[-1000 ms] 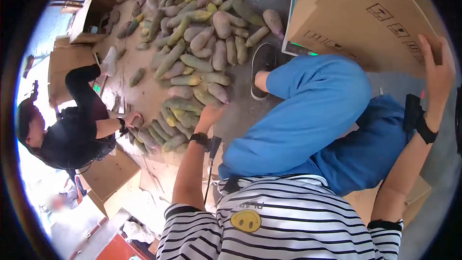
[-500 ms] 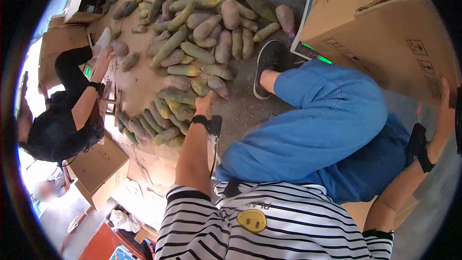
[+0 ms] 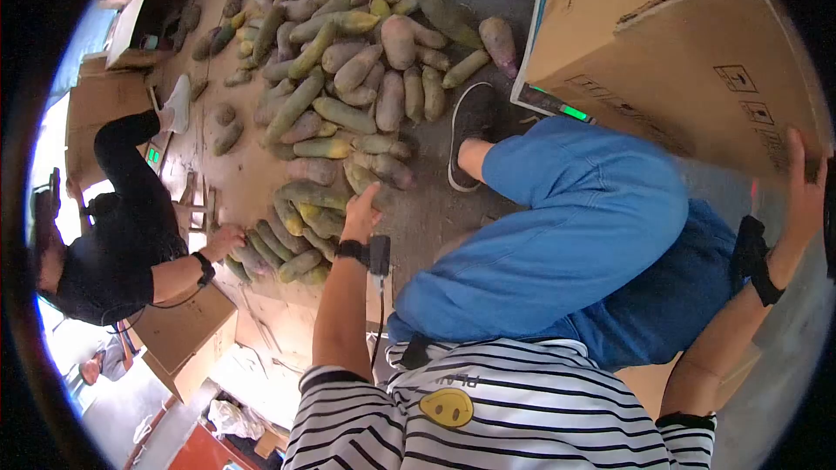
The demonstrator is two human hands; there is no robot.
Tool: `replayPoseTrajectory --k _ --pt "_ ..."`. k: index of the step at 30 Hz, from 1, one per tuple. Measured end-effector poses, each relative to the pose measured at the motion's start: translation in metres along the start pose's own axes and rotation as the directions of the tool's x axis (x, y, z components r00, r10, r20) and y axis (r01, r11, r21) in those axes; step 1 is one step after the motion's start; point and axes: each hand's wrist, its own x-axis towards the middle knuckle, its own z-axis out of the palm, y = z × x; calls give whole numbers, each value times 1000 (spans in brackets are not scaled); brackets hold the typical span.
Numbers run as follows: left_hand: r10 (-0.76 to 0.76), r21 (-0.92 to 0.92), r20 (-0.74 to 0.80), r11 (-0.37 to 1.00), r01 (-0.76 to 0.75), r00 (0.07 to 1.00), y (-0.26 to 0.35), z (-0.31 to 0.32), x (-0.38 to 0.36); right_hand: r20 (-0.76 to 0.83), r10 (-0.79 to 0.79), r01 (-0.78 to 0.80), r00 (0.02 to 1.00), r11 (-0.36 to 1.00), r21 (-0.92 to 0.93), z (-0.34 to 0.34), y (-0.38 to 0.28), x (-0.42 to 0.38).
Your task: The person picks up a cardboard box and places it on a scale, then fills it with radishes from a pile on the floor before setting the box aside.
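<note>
A heap of long green and purplish radishes [image 3: 318,109] covers the upper middle of the view. My left hand [image 3: 360,216] is at the near edge of the heap, its fingers closed round the end of a radish that they mostly hide. Against those fingers lies a greenish radish [image 3: 360,177], with a purplish radish [image 3: 396,176] beside it. On the far right, my right hand [image 3: 803,187] grips the edge of a large cardboard box [image 3: 688,78]. Its fingers lie along the box wall; part of this hand runs into the dark rim.
Under the box is a scale [image 3: 573,111] with a green display. My bent leg [image 3: 557,218] lies between my hands. A co-worker's hand [image 3: 228,241] touches a row of radishes on the left. Other cardboard boxes [image 3: 187,331] stand on the left.
The co-worker's hand has come from the upper left down to the radish row. My left hand has drawn slightly nearer to me, its fingers now more closed. My right hand stays at the box.
</note>
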Motion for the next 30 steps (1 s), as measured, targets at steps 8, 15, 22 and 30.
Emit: replayPoseTrajectory --k 8,15,22,30 --pt "543 -199 218 838 -508 811 93 79 -113 100 638 -489 764 470 735 -55 -38 36" --pt "985 -663 135 12 -749 -103 218 191 -330 -20 581 -326 813 484 812 -60 -35 38" --pt "740 -186 -101 -670 -719 -665 256 259 -388 -17 625 -354 781 464 812 -53 -39 36" --pt "984 303 160 24 -953 76 151 146 -178 23 576 -376 817 502 779 -59 -36 38"
